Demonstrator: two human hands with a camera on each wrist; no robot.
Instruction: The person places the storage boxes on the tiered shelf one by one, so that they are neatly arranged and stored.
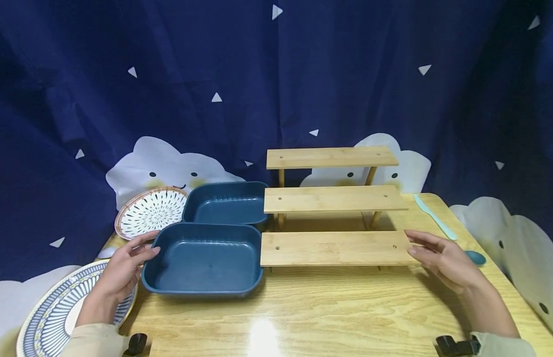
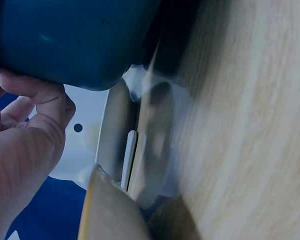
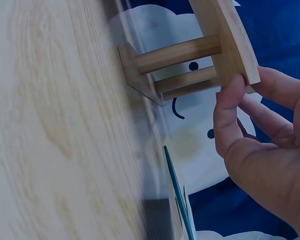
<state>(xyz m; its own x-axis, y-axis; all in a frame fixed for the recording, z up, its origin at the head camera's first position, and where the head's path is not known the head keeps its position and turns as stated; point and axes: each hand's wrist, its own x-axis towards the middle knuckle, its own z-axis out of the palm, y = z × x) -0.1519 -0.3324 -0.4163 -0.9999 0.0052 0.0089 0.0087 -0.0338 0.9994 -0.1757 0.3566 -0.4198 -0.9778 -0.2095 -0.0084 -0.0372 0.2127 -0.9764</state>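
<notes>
My left hand (image 1: pixel 118 277) holds the left end of the front dark-blue rectangular tub (image 1: pixel 205 285), thumb and fingers at its rim. In the left wrist view the thumb meets the outer wall of the tub (image 2: pixel 65 45). At the other side my right hand (image 1: pixel 450 263) pinches the right end of the lowest plank of a three-tier wooden display stand (image 1: pixel 334 249). Close up in the right wrist view, the thumb and fingers of that hand (image 3: pixel 267 145) are at the plank end (image 3: pixel 235 50). The tub's right side adjoins the stand's left end.
A second dark-blue tub (image 1: pixel 227 210) stands behind. On the left are a speckled plate (image 1: pixel 153 213), a larger patterned plate (image 1: pixel 49 307) and a white utensil (image 1: pixel 107 253). A mint knife (image 1: pixel 434 218) and teal spoon (image 1: pixel 475 257) lie right. Behind hangs a navy curtain (image 1: pixel 241 59).
</notes>
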